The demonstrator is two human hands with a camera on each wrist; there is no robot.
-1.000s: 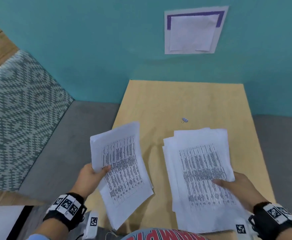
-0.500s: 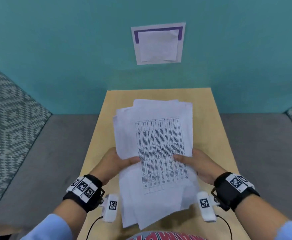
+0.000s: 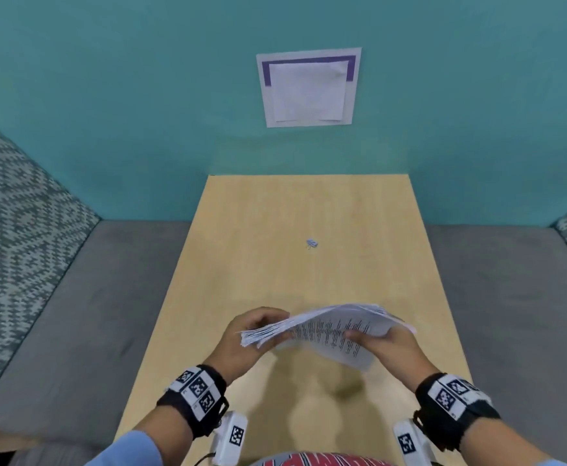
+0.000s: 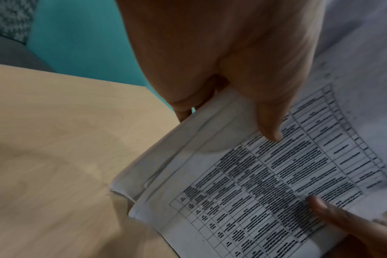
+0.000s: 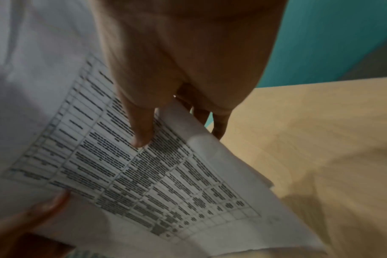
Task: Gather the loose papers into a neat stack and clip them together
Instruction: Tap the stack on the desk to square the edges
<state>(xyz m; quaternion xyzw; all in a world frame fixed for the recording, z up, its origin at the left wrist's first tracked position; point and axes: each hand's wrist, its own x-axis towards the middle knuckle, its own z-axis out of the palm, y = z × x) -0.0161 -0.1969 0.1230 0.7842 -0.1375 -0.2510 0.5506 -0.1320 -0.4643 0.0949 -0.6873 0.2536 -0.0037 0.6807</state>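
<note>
Both hands hold one uneven stack of printed papers (image 3: 329, 327) above the near half of the wooden table (image 3: 275, 264). My left hand (image 3: 255, 334) grips its left edge, thumb on top and fingers underneath. My right hand (image 3: 383, 341) grips the right edge the same way. The stack (image 4: 265, 174) arches upward in the middle, and its sheet edges lie staggered. The top sheet (image 5: 144, 165) carries a printed table. A small binder clip (image 3: 312, 243) lies alone on the table, farther from me than the papers.
A teal wall (image 3: 140, 112) rises behind the table, with a white sheet (image 3: 309, 87) taped to it. Grey floor (image 3: 73, 314) lies on both sides, and patterned rugs (image 3: 16, 213) sit at the far left and right edges.
One second ago the papers were two piles, one in each hand. They were merged and held upright facing me, and now the stack is tipped nearly flat, lower and nearer me, uncovering the clip.
</note>
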